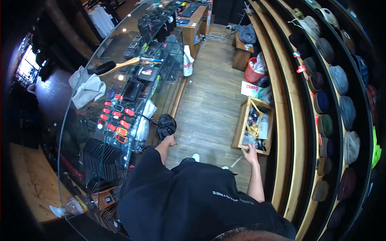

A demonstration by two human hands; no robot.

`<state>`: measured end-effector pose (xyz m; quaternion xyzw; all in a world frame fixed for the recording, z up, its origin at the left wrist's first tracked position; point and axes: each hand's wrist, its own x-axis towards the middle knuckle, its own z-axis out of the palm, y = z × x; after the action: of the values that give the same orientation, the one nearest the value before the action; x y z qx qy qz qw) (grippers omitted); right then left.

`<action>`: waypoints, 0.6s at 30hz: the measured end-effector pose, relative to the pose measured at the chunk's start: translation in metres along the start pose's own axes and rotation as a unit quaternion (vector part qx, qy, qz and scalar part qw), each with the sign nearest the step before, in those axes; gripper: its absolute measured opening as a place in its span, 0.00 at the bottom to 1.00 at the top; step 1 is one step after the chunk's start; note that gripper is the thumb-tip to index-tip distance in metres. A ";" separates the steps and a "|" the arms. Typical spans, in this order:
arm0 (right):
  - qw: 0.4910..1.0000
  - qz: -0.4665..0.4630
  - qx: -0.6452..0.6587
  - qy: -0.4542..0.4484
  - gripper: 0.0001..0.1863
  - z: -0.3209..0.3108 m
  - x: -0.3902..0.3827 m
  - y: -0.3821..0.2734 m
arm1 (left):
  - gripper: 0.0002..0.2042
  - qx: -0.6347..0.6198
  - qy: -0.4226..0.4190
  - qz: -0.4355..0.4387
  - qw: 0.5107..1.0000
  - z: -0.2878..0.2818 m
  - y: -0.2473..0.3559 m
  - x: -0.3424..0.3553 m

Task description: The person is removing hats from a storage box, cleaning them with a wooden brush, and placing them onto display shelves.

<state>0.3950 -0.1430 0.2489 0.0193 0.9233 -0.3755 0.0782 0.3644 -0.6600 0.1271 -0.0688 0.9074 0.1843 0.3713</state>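
A wooden crate (pixel 237 122) stands on the right of the aisle, holding yellow wooden pieces (pixel 253 124), black items and plastic packets. The fingers of my right hand (pixel 249 154) are closed on its near edge. My left hand (pixel 170 141) has curled fingers beside a black bag (pixel 165 125) at the foot of the glass counter; whether anything is inside them is hidden. Below, my light shoes show on the wood floor (pixel 205 96).
A glass display counter (pixel 112 52) with phone accessories, a brush (pixel 124 63) and grey cloths lines the left. Shelves of hats (pixel 337 80) line the right. A red basket (pixel 251 72), wooden stool (pixel 241 56), white bag (pixel 187 64), cables and a desk sit farther along.
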 end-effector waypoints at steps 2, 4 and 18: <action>0.998 0.003 -0.019 -0.068 0.16 0.019 0.038 -0.022 | 0.32 -0.047 -0.002 -0.017 0.999 0.006 -0.013 -0.001; 0.993 0.013 0.044 -0.111 0.15 0.037 0.066 -0.026 | 0.32 -0.076 -0.002 -0.027 0.997 0.016 -0.018 0.002; 0.744 0.532 0.222 -0.338 0.09 0.048 0.107 0.252 | 0.29 -0.123 -0.032 -0.071 0.989 -0.060 0.020 0.109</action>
<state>0.3191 0.0020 0.0243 0.3956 0.5668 -0.4497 0.5657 0.2422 -0.6633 0.0964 -0.1716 0.8584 0.2695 0.4014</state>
